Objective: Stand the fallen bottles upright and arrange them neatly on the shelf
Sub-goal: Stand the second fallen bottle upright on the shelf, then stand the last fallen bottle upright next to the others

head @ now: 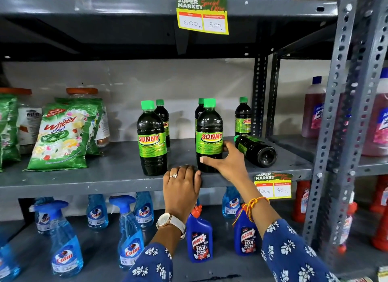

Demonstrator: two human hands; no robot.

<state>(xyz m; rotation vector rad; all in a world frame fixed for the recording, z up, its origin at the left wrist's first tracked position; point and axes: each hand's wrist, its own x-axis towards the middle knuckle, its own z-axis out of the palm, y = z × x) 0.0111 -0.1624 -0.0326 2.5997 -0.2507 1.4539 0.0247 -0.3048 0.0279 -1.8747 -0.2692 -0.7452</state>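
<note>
Dark Sunny bottles with green caps stand on the grey middle shelf (84, 176). One upright bottle (151, 139) is at front left. My right hand (226, 162) is wrapped around the lower part of another upright front bottle (209, 132). Three more bottles stand at the back: one (162, 115) behind the left bottle, one (199, 110) behind the held bottle, one (243, 116) at the right. A fallen bottle (255, 150) lies on its side to the right of my right hand, base toward me. My left hand (181, 183) rests curled on the shelf's front edge.
Green Wheel detergent packets (60, 134) lean at the shelf's left, jars behind them. Blue Colin sprays (64, 239) and Harpic bottles (199, 237) fill the shelf below. A perforated grey upright (344, 113) stands at right, with pink liquid bottles (313, 109) beyond. Price tags hang on the shelf edges.
</note>
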